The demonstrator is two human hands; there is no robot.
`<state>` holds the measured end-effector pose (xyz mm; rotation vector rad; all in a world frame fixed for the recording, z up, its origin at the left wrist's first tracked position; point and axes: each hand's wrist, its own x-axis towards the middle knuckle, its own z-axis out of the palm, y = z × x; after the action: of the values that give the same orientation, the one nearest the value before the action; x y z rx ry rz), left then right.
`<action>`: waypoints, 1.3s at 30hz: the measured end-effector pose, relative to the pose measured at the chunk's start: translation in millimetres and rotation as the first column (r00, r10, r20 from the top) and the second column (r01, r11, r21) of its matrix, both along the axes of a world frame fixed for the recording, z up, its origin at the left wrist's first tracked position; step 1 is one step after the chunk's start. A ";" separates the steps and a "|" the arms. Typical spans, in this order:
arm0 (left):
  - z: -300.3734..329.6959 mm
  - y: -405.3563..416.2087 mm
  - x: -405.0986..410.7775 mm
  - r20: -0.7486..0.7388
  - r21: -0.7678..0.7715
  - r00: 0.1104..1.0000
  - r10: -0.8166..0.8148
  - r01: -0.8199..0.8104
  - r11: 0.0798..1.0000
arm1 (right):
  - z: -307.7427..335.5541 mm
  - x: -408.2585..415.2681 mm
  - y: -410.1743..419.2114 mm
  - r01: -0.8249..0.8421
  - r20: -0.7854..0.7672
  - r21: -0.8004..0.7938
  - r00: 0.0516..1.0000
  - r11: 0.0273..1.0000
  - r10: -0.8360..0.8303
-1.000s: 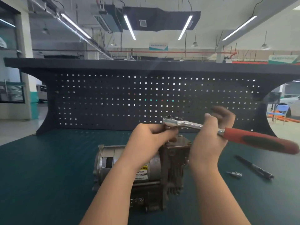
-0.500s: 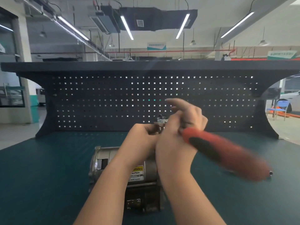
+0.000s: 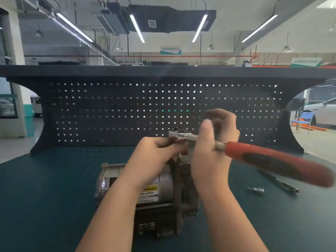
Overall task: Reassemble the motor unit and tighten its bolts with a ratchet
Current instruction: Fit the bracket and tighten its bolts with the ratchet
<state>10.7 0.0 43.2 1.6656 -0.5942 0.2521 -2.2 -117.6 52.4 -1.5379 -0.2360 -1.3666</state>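
The motor unit [image 3: 160, 190] lies on the green bench mat, a silver cylinder with a yellow warning label and a dark housing at its right end. A ratchet [image 3: 272, 160] with a red and black handle is held over the housing, its chrome head [image 3: 179, 135] at the top of the unit. My left hand [image 3: 158, 153] grips just under the ratchet head, fingers curled. My right hand [image 3: 212, 142] holds the chrome shaft next to the red grip, thumb raised. The handle points right and towards me, blurred by motion. The bolt under the head is hidden.
A small metal socket bit [image 3: 256, 190] and a dark extension bar [image 3: 280, 181] lie on the mat right of the motor. A dark pegboard back panel [image 3: 127, 113] closes the far side of the bench. The green mat [image 3: 45, 197] stretches out to the left.
The ratchet handle swung towards me, then back out to the right. My right hand went with it on the shaft. My left hand stayed at the ratchet head.
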 end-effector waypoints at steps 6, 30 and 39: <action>0.3 -4.8 -1.9 0.078 0.048 0.993 0.092 -0.096 0.994 | 5.2 -0.9 -3.5 -0.181 0.013 0.263 0.983 0.948 0.184; -0.4 -7.0 -0.9 0.109 0.140 0.990 0.087 -0.102 0.985 | -11.3 -14.6 52.7 0.293 0.166 -0.441 0.956 0.849 -0.243; -1.0 -2.3 -2.5 0.083 0.041 0.997 -0.005 0.001 0.999 | 0.9 -4.3 -13.0 -0.185 -0.083 0.368 0.970 0.911 0.230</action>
<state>8.2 -2.3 42.2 1.6998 -0.6682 0.3098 -6.5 -130.6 53.3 -1.2471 -0.0640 -1.0713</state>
